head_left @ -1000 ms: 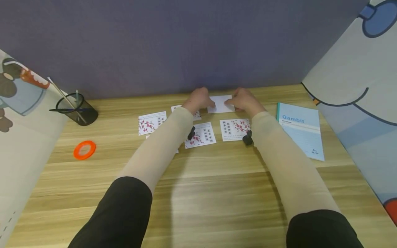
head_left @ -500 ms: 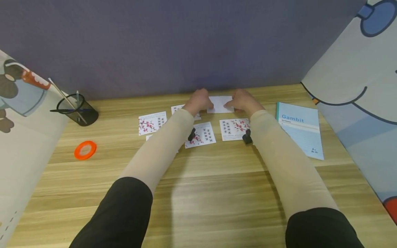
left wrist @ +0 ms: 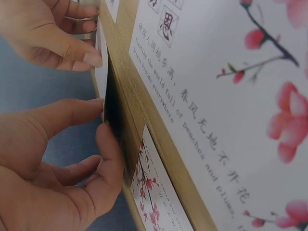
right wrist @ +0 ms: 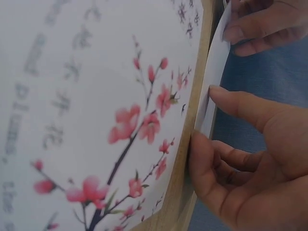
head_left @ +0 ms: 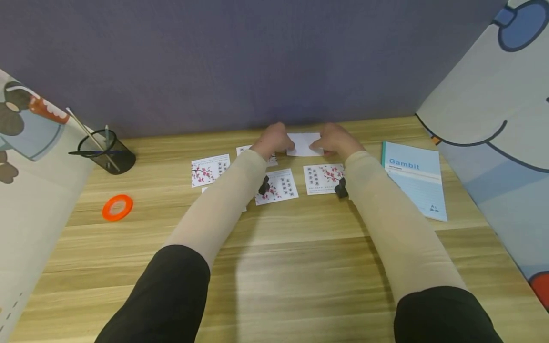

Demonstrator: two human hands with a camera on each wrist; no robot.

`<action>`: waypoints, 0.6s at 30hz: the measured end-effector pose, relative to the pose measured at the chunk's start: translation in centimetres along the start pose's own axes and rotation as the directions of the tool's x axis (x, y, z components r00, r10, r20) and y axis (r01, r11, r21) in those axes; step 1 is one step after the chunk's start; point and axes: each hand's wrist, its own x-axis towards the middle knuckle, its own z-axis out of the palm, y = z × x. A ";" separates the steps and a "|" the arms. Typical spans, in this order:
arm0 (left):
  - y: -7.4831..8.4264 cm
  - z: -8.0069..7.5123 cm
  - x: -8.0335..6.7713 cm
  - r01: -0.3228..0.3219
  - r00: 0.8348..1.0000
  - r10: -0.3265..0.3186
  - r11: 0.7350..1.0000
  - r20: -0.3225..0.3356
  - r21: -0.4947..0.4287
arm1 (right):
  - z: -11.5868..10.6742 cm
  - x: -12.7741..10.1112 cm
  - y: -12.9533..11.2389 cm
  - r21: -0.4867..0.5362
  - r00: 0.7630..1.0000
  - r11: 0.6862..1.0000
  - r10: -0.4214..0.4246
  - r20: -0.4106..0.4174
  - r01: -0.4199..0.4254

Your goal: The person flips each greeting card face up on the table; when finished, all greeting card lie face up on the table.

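Both hands hold a white card (head_left: 305, 144), its blank side up, near the back edge of the table. My left hand (head_left: 273, 140) pinches its left side and my right hand (head_left: 338, 139) its right side, between thumb and curled forefinger. In the left wrist view the card (left wrist: 101, 62) is seen nearly edge-on, tilted up with a dark gap beneath it. Two cards printed with pink blossoms and characters lie just in front: one card (head_left: 285, 186) by the left wrist, the other card (head_left: 319, 178) by the right wrist.
More blossom cards lie to the left, such as the card (head_left: 206, 172), some partly hidden under the left forearm. A black mesh pen holder (head_left: 117, 159) and an orange tape ring (head_left: 107, 212) stand farther left. At right lies a blue notebook (head_left: 418, 178). A grey partition (head_left: 214, 71) rises behind.
Almost nothing moves: both hands keep their grip on the blank-faced card, which stays in nearly the same place. The other cards have not moved.
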 end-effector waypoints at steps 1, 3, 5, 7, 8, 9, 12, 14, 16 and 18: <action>-0.1 0.1 0.1 -0.002 1.000 0.002 1.000 -0.006 -0.013 | 0.0 0.0 0.0 -0.007 1.000 1.000 0.000 0.000 0.000; -0.4 0.2 0.4 -0.006 1.000 0.005 0.999 -0.018 -0.041 | 0.0 0.1 0.0 -0.021 1.000 1.000 0.001 0.000 -0.001; -0.6 0.4 0.8 -0.005 1.000 0.004 0.999 -0.030 -0.054 | 0.0 0.1 0.0 -0.031 1.000 1.000 0.001 -0.002 -0.001; -0.8 0.5 1.1 -0.001 0.999 -0.001 0.999 -0.039 -0.050 | 0.0 0.2 -0.2 -0.035 1.000 0.999 0.004 -0.008 -0.004; -0.8 0.5 1.2 0.001 0.999 -0.003 0.999 -0.041 -0.045 | 0.0 0.2 -0.2 -0.036 1.000 0.999 0.004 -0.009 -0.005; -0.8 0.6 1.4 0.004 0.999 -0.006 0.999 -0.043 -0.041 | 0.0 0.2 -0.2 -0.035 1.000 0.999 0.002 -0.007 -0.002; -0.9 0.7 1.6 0.000 0.999 -0.002 0.999 -0.042 -0.048 | -0.1 0.3 -0.1 -0.039 1.000 0.999 0.001 -0.001 -0.001; -1.0 0.7 1.6 -0.011 0.999 0.009 0.998 -0.039 -0.065 | -0.1 0.5 0.0 -0.045 1.000 0.999 -0.003 0.001 0.003; -1.1 0.7 1.5 -0.029 0.999 0.026 0.996 -0.035 -0.087 | -0.1 0.8 0.2 -0.048 1.000 0.999 -0.006 -0.004 0.005; -1.1 0.7 1.4 -0.038 0.999 0.034 0.993 -0.036 -0.112 | -0.1 1.0 0.3 -0.044 1.000 0.999 -0.006 -0.008 0.006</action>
